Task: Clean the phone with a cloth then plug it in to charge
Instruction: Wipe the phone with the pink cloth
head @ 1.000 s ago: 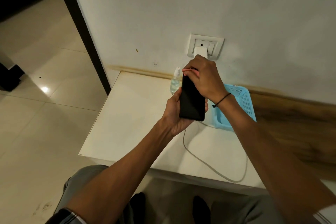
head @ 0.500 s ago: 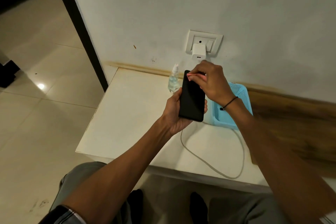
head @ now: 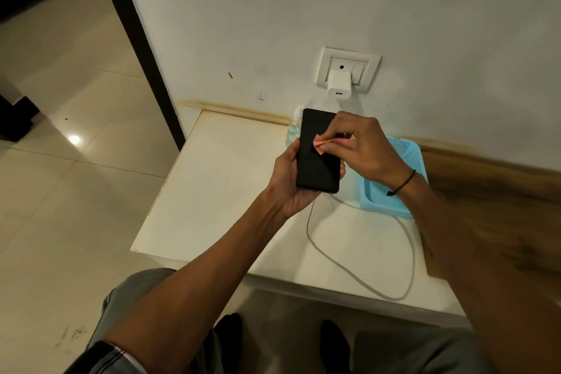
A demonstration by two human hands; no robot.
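A black phone [head: 315, 161] with a dark screen is held upright above the white table [head: 212, 191], my left hand [head: 288, 188] wrapped around its lower half from behind. My right hand [head: 361, 149] pinches a small pink cloth [head: 321, 143] and presses it on the screen's upper middle. A white charger adapter [head: 339, 84] sits plugged in the wall socket [head: 349, 68] above. The grey charging cable [head: 358, 267] lies looped on the table; its ends are hidden behind my hands and the basket.
A small clear spray bottle [head: 294, 127] stands by the wall, partly behind the phone. A light blue perforated basket [head: 403, 167] sits to the right under my right wrist. The table's front edge is near my knees; tiled floor lies to the left.
My right hand with the pink cloth slid down from the phone's top edge to its upper middle. The phone's top is now uncovered. The left hand kept its hold.
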